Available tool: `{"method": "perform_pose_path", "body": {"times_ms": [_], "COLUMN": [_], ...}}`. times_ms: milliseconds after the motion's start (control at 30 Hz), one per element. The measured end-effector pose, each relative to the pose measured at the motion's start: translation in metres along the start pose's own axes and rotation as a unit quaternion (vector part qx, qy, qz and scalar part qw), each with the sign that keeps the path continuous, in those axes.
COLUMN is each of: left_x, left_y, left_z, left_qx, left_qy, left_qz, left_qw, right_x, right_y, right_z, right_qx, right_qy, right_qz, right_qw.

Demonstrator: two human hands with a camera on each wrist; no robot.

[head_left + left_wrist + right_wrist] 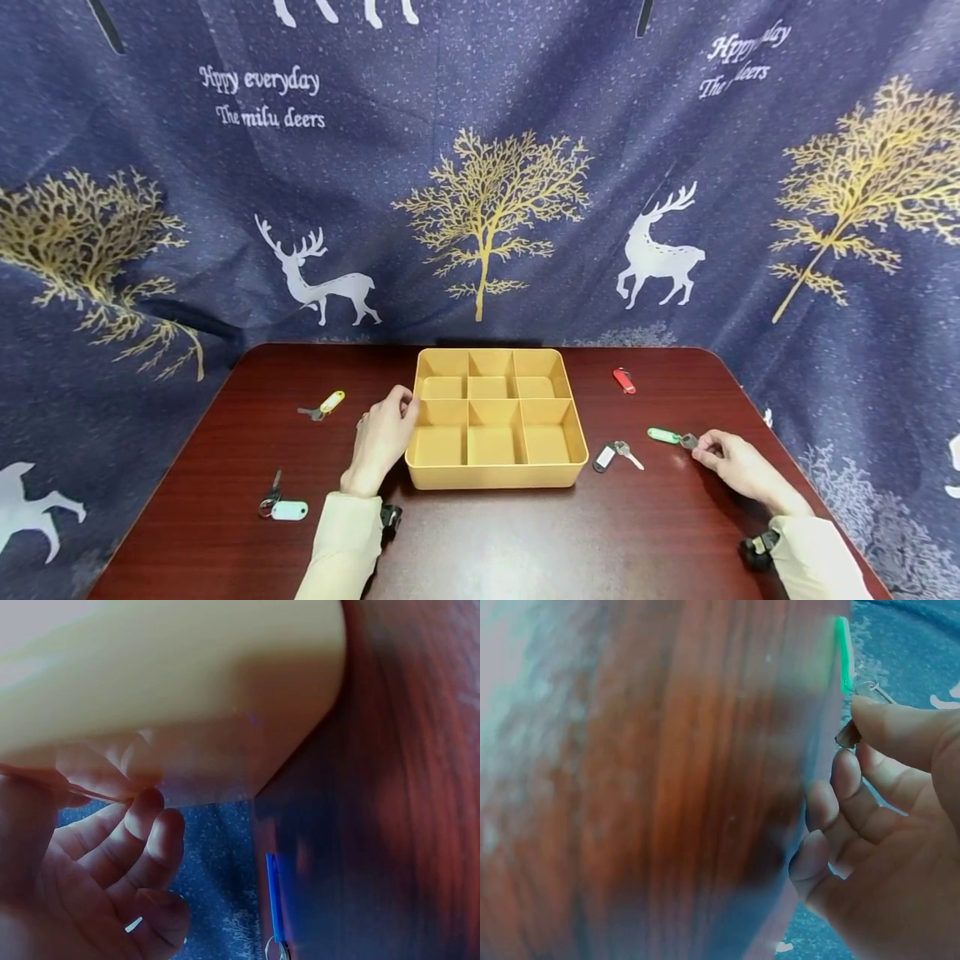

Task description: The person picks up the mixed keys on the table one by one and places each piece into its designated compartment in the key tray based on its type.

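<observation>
Dark red table [480, 542] before you: the green-tagged key [670, 437] lies crosswise, tag pointing left toward the yellow tray [497, 475] — your right hand [738, 467] fingers pinch its key end. Your left hand [384, 437] rests relaxed against the tray's left wall.

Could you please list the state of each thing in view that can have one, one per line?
Yellow organizer tray: upright on the table, all six compartments empty.
Left hand: resting against the tray's left wall.
Right hand: pinching the key of the green-tagged key.
Red-tagged key: lying loose, right of the tray.
Black-tagged key: lying loose near the tray.
Yellow-tagged key: lying loose, left.
White-tagged key: lying loose, front left.
</observation>
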State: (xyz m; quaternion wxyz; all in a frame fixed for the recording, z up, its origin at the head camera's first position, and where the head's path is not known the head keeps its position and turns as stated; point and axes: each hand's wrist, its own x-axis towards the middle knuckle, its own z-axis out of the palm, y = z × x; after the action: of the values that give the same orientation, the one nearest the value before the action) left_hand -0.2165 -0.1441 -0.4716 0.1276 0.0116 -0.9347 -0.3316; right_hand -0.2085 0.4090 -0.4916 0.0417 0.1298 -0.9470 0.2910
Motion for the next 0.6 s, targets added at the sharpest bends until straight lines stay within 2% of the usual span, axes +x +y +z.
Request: {"method": "perform_pose_path", "body": {"times_ms": [233, 600], "left_x": [-0.001, 0.000], "left_y": [-0.001, 0.001], "left_z": [0.000, -0.001], "left_qx": [0.000, -0.011], "left_qy": [0.004, -0.010], "left_qz": [-0.002, -0.009], "left_qw": [1.0000, 0.9999], "right_x": [0.002, 0.007], "right_y": [-0.009, -0.026], "right_z": [-0.005, -0.009], "right_qx": [-0.004, -0.027], "right_qy": [0.032, 0.071], "right_qz": [0.020, -0.017], "right_qw": [0.999, 0.997]}}
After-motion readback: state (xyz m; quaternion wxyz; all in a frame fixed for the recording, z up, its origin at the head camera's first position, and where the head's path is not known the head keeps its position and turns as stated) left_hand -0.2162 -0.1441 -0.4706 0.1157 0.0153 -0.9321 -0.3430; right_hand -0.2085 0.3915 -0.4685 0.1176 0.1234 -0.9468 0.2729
